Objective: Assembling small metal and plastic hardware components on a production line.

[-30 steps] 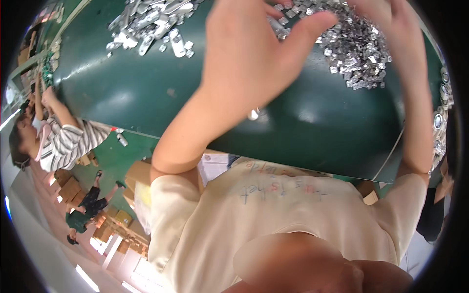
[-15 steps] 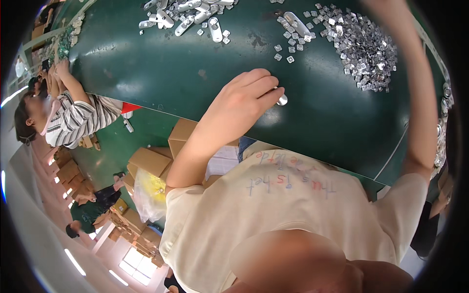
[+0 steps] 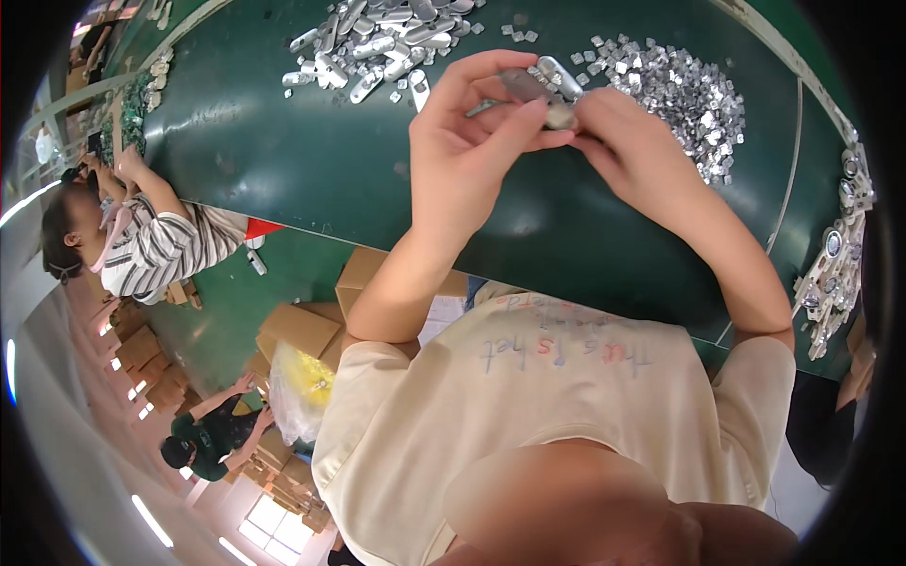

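The left hand [image 3: 467, 151] pinches a metal piece [image 3: 561, 117] between its fingers above the tabletop [image 3: 311, 160]. The right hand [image 3: 634, 141] has its fingers bunched at the piece's end; whether they grip it is unclear. It looks light, stiff and slippery, best held by its edges.

Free tabletop [image 3: 585, 245] nearside; metal piles [image 3: 700, 104] beyond

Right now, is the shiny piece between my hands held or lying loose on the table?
Held: your left hand grips the shiny piece between thumb and fingers, with your right hand at its end.
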A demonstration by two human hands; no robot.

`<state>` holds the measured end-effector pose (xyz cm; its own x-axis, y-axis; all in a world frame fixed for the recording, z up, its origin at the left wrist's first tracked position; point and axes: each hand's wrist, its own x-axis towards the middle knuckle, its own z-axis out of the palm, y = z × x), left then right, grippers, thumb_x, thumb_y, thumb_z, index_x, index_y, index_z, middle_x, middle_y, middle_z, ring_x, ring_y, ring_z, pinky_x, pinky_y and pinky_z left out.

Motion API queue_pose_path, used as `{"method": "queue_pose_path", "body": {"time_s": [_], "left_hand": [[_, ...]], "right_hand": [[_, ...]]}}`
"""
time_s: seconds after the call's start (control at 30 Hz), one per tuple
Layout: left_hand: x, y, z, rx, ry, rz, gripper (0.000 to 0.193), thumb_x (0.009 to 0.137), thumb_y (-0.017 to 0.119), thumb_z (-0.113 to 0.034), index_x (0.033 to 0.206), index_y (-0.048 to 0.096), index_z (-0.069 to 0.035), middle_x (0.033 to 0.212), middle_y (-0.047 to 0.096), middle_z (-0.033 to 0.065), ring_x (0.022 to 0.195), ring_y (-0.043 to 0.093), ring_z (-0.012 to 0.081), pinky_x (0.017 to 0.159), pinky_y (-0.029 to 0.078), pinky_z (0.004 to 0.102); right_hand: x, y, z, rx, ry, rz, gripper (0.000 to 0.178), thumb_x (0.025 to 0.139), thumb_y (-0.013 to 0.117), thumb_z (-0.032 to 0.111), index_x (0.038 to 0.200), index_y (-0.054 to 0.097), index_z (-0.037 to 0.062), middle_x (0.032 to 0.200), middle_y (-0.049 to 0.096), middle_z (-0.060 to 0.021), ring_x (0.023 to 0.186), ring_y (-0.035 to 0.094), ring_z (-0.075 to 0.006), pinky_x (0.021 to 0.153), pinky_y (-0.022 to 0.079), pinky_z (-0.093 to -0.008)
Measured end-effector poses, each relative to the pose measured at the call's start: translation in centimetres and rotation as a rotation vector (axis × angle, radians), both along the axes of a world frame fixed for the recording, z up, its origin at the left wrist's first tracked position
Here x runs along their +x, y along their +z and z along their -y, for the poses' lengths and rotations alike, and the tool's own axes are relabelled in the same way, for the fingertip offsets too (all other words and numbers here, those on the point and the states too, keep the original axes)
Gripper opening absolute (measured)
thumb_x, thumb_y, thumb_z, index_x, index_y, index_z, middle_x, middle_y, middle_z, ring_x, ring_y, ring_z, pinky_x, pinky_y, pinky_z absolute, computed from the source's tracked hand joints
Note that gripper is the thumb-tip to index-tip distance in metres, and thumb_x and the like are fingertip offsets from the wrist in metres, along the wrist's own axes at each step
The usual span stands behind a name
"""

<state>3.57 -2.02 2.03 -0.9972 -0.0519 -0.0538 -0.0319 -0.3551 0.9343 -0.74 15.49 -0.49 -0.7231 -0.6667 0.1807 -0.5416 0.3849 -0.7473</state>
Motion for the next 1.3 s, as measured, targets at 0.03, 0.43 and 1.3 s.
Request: {"method": "queue_pose_path", "body": {"time_s": [0.03, 0.43, 1.3], "left_hand": [[-0.4, 0.1, -0.6, -0.036, 0.016, -0.008, 0.029, 0.083, 0.054, 0.004, 0.112, 0.049, 0.006, 0.086, 0.059, 0.0132, 0.081, 0.064, 0.0228, 0.071, 0.057, 0.0334], [-3.4, -0.4, -6.9, -0.122, -0.204, 0.072, 0.014, 0.084, 0.057, 0.002, 0.098, 0.053, 0.005, 0.082, 0.064, 0.0119, 0.074, 0.064, 0.0153, 0.067, 0.052, 0.0236], [-3.6, -3.7, -5.7, -0.203, -0.214, 0.062, 0.024, 0.083, 0.06, 0.001, 0.106, 0.055, 0.003, 0.08, 0.065, 0.0085, 0.074, 0.063, 0.0106, 0.068, 0.049, 0.0213]], "right_hand": [[-0.1, 1.6, -0.7, -0.008, -0.073, 0.15, 0.012, 0.076, 0.06, -0.002, 0.088, 0.057, 0.0009, 0.085, 0.058, -0.0086, 0.075, 0.058, -0.0226, 0.068, 0.047, -0.031], [0.3, 3.5, -6.8, -0.385, -0.54, 0.12, 0.014, 0.072, 0.068, -0.002, 0.085, 0.066, 0.0012, 0.091, 0.056, -0.0072, 0.09, 0.053, -0.0143, 0.076, 0.044, -0.0241], [-34.2, 1.1, -23.8, 1.418, -0.773, -0.383, 0.031, 0.077, 0.053, 0.012, 0.105, 0.065, 0.0146, 0.147, 0.019, -0.0083, 0.136, 0.004, -0.0368, 0.102, 0.021, -0.0595]]}}
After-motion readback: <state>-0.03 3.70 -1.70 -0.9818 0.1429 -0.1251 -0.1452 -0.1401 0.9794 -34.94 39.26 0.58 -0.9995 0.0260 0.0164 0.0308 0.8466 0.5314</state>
